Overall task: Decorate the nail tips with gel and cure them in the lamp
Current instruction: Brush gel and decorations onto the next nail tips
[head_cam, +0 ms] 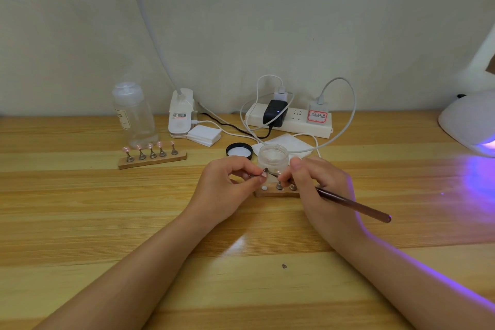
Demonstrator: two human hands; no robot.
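My left hand (pixel 227 185) pinches a small metal nail-tip stand (pixel 263 172) between thumb and fingers, lifted just above a wooden holder block (pixel 276 190). My right hand (pixel 316 182) grips a dark brown brush (pixel 353 205) like a pen, its tip touching the nail tip on that stand. An open clear gel jar (pixel 273 155) sits right behind the hands. The block carries two more stands, partly hidden by my right fingers. A second wooden holder (pixel 152 159) with several pink nail tips stands at the left. The white curing lamp (pixel 471 120) glows violet at the far right.
The jar's black lid (pixel 239 150) lies left of the jar. Behind are a clear bottle (pixel 135 115), a clip-lamp base (pixel 180 114), stacked cotton pads (pixel 204 135), a wipe (pixel 289 143) and a power strip (pixel 292 119) with looping cables.
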